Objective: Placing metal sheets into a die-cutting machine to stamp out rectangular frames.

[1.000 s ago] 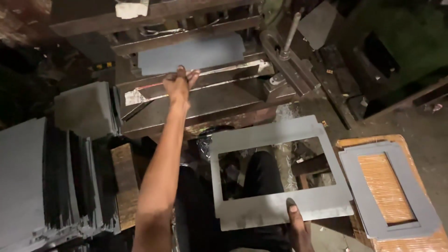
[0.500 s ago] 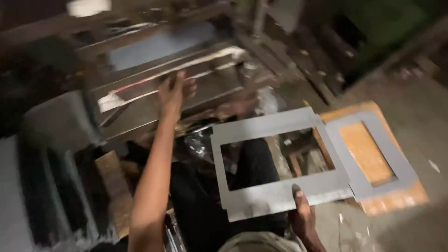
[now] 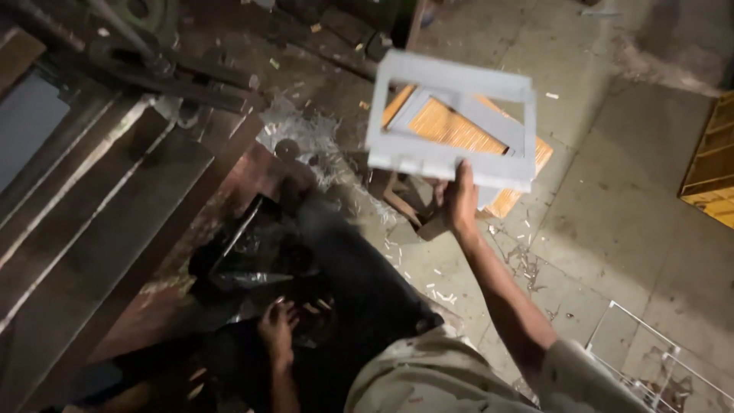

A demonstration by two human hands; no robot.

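My right hand (image 3: 461, 200) grips the lower edge of a grey sheet-metal frame (image 3: 451, 118) with a rectangular cut-out, holding it in the air over a wooden block (image 3: 459, 126) that bears another grey frame (image 3: 493, 115). My left hand (image 3: 277, 330) is low near my dark trouser leg, resting by shiny metal scrap (image 3: 245, 268); its fingers are spread and nothing is seen in it.
A heavy metal press bed (image 3: 99, 206) with long steel plates fills the left. Metal offcuts (image 3: 306, 138) litter the concrete floor. A yellow crate (image 3: 711, 168) stands at the right edge, and a white wire rack (image 3: 650, 367) lies at the lower right.
My view has swung right, away from the press. My left hand left the press bed and dropped to my lap. My right hand carried the frame rightward over the wooden block.
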